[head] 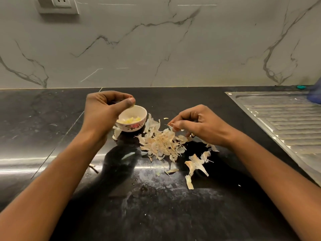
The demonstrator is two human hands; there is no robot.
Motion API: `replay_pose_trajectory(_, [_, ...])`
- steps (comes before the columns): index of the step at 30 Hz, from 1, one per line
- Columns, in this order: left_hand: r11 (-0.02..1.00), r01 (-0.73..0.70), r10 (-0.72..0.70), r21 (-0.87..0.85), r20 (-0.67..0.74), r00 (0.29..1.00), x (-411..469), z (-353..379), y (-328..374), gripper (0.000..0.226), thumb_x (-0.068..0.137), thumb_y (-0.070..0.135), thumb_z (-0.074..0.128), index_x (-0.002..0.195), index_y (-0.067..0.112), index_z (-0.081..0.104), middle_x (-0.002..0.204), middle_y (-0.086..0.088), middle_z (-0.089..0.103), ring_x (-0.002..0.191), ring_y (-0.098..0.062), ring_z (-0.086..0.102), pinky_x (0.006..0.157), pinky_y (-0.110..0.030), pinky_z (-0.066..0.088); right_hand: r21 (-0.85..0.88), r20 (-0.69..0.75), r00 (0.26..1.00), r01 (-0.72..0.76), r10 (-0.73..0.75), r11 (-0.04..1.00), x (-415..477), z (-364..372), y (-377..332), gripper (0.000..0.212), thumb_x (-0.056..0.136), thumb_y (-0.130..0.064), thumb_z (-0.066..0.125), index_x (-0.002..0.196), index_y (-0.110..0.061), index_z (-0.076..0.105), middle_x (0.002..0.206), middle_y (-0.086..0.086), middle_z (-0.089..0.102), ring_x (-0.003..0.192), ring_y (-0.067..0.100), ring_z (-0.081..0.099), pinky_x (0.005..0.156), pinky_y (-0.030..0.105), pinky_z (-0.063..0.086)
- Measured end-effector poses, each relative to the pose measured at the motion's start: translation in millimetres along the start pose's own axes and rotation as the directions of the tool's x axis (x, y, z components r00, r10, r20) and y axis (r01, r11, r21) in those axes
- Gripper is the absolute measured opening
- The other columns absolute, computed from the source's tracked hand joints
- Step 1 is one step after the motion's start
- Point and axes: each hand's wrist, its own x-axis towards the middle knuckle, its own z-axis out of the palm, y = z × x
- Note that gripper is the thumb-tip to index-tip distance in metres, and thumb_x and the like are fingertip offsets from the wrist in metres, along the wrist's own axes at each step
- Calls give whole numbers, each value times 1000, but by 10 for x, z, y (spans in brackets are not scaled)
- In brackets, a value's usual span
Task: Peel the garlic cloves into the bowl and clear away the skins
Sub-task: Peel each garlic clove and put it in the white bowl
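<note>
obstacles: bowl (142, 112), skin pile (161, 145) mid-counter | free: bare counter (165, 214) in front

I see a white bowl (141, 113) with a red and pink flower pattern on its side, pale yellow cloves (129, 120) inside. The skins (161, 143) are cream to light tan. The desk (156, 202) is glossy black with grey flecks, the wall (156, 49) white marble veined grey, the draining board (286, 122) ribbed silver.

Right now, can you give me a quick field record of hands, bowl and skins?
left hand: above bowl, pinching a pale clove
right hand: over skin pile, pinching a skin shred
bowl: upright, peeled cloves inside
skin pile: on counter, right of bowl
stray skins: on counter, nearer the person
whole cloves: beside bowl, lower left
</note>
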Motion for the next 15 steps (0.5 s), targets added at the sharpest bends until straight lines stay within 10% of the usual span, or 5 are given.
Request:
replay_pose_trajectory(7, [977,106,-99,184,-42,994,105,-90,-119,5,83,23,88,85,23,83,95,5,79,105,-10,68,96,-39,55,5,-53,996,73,-73,997,12,4,7,7,92,-26,83,97,-23,85,103,-7,79,98,14,75,91,37,63])
replay_pose_trajectory(15, [882,76,-82,466,-6,997,136,-60,-217,14,81,38,85,71,38,76,110,7,76,119,-26,63,106,-62,47,46,96,995,24,-29,999,-44,-150,-39,22,93,-10,79,115,-14,81,104,-5,82,90,7,77,70,13,55])
